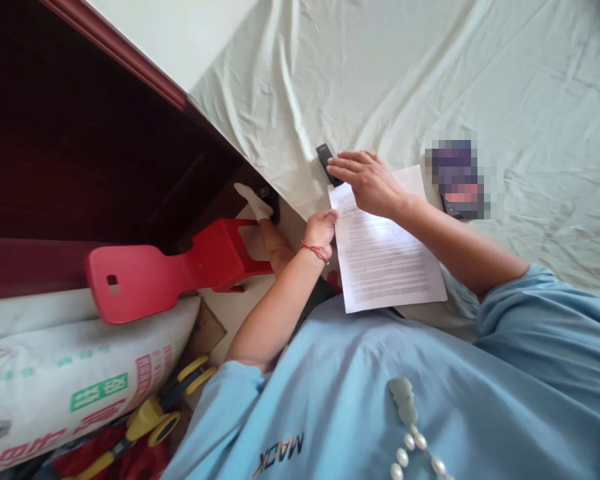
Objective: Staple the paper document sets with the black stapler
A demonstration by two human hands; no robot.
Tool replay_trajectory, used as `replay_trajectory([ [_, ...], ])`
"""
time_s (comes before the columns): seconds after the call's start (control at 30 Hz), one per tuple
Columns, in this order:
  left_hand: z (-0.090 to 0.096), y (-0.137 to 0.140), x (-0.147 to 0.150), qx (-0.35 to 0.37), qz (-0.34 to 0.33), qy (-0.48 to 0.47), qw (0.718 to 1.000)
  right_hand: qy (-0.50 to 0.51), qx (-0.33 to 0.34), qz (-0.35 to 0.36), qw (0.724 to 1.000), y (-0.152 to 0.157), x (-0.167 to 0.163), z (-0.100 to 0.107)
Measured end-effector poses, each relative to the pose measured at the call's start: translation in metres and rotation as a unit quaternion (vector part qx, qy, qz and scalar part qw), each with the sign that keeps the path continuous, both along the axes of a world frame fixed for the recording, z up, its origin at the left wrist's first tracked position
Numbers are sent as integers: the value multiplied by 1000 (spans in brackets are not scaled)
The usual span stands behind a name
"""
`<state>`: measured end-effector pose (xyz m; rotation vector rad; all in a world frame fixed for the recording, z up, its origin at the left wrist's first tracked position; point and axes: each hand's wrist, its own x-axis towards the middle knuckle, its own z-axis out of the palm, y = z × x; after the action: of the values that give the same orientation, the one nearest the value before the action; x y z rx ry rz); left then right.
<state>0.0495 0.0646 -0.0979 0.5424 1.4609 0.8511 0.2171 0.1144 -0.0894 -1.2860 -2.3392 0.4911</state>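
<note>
Sheets of printed paper [390, 267] lie at the bed's edge in front of my body, their lower end close to my shirt. My left hand [321, 230] is closed on the left edge of the paper, thumb on top. A black stapler [325, 159] sits at the paper's upper left corner. My right hand [373, 183] is over that corner, palm down. Its fingers are stretched out and reach onto the stapler, covering part of it. Whether the stapler's jaws are around the paper is hidden beneath the hand.
A pale, wrinkled sheet [540, 87] covers the bed. To the right of the paper lies a blurred-out flat object [457, 177]. On the left stand a red plastic chair [145, 277], a large printed white sack [80, 380] and a yellow-and-black object [150, 417]. Dark red furniture [80, 133] borders the bed.
</note>
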Motion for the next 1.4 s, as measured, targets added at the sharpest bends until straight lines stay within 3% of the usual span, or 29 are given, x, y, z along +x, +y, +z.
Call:
replay_trajectory([
  [0.13,-4,-1,4,19,14,-7,1000,-22,6,35,999,-6,2,-9],
  [0.63,-39,6,-5,66,-38,62,995,-30,1,7,1000,-26,-22,-17],
  [0.8,-34,4,-6,73,-42,65,994,-22,4,-5,1000,-22,-12,-13],
  [1.07,-23,-42,-11,101,-41,-4,994,3,15,-167,986,-37,35,6],
  [1.2,-21,-58,-16,132,-36,-25,990,-20,-7,-146,989,-44,48,5],
  [1.4,-22,-58,-28,166,-53,26,984,8,-44,-137,990,-37,40,3],
])
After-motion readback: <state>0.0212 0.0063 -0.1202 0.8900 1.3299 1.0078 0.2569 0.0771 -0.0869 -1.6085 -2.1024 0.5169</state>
